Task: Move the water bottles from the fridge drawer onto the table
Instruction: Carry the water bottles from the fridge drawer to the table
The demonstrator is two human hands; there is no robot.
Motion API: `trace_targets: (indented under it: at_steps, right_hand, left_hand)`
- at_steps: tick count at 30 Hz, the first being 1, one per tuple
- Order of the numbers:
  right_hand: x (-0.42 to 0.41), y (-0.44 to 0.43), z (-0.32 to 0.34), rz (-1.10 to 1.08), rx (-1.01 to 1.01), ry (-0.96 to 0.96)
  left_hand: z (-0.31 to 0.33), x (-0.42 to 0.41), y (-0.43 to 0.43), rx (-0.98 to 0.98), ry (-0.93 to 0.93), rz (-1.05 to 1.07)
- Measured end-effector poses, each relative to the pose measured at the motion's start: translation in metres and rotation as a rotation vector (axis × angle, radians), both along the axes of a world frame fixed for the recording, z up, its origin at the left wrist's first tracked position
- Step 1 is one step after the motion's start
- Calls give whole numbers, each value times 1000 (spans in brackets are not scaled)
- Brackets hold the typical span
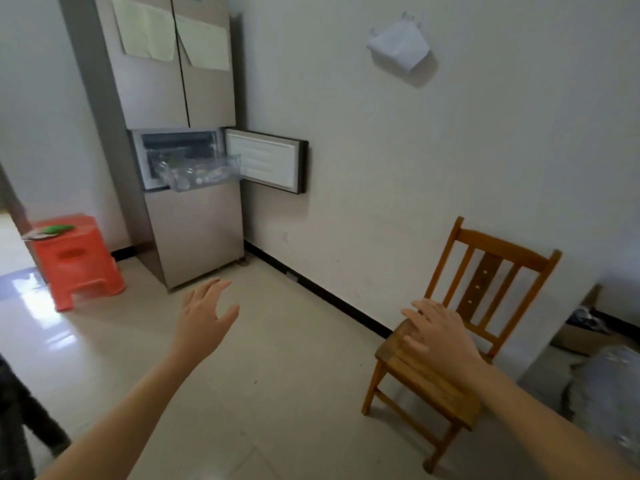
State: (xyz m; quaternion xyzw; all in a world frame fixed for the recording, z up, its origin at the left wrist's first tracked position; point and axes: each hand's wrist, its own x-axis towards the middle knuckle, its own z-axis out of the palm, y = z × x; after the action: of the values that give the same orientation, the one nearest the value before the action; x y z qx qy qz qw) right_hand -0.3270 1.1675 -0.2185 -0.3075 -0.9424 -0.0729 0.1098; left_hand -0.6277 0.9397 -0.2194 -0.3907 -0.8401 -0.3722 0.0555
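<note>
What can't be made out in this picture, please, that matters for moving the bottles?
1. Bottles: head view, too small and blurred behind the clear drawer wall; their number cannot be told.
2. Table: head view, nowhere in the frame.
3. Green item on the stool: head view, too blurred to identify.
4. Box: head view, contents dark and blurred, partly hidden by a grey surface in front.

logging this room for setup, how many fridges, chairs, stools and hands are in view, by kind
fridge: 1
wooden chair: 1
orange stool: 1
hands: 2 (left hand, right hand)
total: 5
</note>
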Motion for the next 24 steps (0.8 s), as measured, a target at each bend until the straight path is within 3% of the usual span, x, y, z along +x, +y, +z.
trace_targets:
  at_steps: [6, 13, 18, 24]
  right_hand:
    - [-51, 110, -17, -9, 10, 16]
    - [-177, 259, -1, 269, 216, 102]
    - [-289, 327, 24, 450, 200, 206]
    - [-414, 368, 4, 676, 129, 283]
  left_hand:
    - [-11, -52, 91, -29, 20, 21]
    - [8, -132, 199, 24, 94, 174]
    - [32, -187, 241, 56, 153, 316]
    - [15, -252, 251, -3, 103, 448]
